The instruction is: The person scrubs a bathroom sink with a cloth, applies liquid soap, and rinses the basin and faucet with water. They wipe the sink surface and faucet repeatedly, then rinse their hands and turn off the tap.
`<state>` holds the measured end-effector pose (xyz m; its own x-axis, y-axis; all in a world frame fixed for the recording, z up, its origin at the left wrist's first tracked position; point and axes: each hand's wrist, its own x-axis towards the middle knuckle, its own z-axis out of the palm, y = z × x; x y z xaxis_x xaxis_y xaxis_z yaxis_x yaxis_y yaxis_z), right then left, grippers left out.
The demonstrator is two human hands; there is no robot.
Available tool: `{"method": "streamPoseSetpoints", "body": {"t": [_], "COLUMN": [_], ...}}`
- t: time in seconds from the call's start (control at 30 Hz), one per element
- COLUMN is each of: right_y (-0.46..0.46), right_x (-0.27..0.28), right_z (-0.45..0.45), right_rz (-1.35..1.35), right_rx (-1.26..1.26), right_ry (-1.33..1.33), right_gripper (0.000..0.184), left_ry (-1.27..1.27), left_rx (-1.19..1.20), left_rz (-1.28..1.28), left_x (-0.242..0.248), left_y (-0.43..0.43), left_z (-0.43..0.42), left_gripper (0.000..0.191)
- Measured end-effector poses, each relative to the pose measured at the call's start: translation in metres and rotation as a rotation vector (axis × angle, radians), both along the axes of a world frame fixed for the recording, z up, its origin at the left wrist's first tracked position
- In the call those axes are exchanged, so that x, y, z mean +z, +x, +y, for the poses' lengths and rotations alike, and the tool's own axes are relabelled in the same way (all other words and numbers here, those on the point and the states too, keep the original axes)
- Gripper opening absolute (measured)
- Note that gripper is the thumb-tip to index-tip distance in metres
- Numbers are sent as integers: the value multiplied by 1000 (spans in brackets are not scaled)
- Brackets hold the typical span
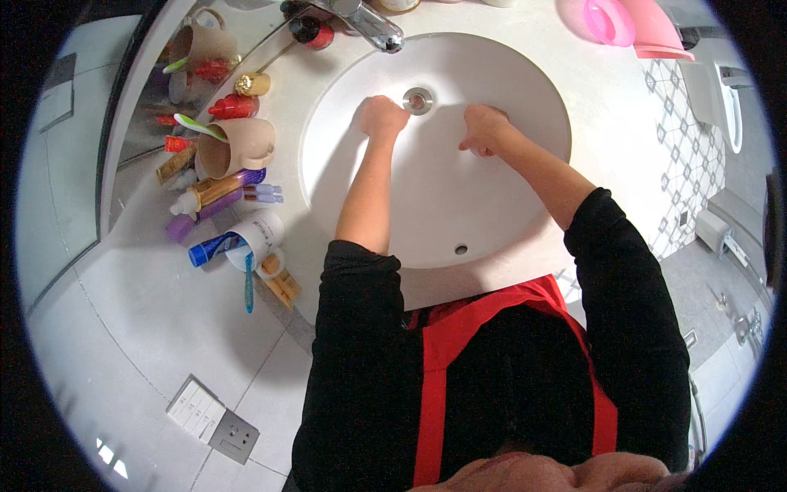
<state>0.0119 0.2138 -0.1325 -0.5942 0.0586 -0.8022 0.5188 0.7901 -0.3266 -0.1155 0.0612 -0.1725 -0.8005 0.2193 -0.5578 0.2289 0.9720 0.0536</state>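
Both hands are inside a white oval washbasin. My left hand is curled into a fist just left of the metal drain, and nothing shows in it. To the right of the drain is my right hand, its fingers bent under and its thumb jutting down and left. Its palm is hidden, so what it may hold cannot be seen. A chrome faucet reaches over the basin's back rim, above my left hand. No running water is visible.
Along the left of the countertop are a beige mug with a green-and-white toothbrush, several tubes and bottles, and a white cup holding blue toothpaste and a toothbrush. A pink plastic container is at the back right. Wall switches are lower left.
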Motion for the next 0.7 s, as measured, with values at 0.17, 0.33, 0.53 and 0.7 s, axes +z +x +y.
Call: {"method": "streamPoseSetpoints", "body": {"t": [0.17, 0.33, 0.53, 0.7], "right_y": [-2, -2, -9, -11], "right_x": [2, 6, 1, -7], "right_z": [1, 1, 0, 1], "right_rz": [-58, -20, -119, -150], "right_rx": [-11, -24, -28, -26], "right_ry": [-7, -37, -71, -79], "right_gripper": [41, 36, 28, 27], "left_ry": [54, 251, 211, 97], "left_rx": [-557, -874, -990, -1041], "left_rz": [180, 210, 190, 219], "left_x": [-4, -1, 2, 14], "left_y": [4, -2, -8, -14], "left_z": [13, 8, 10, 14], "left_gripper": [10, 7, 8, 10]}}
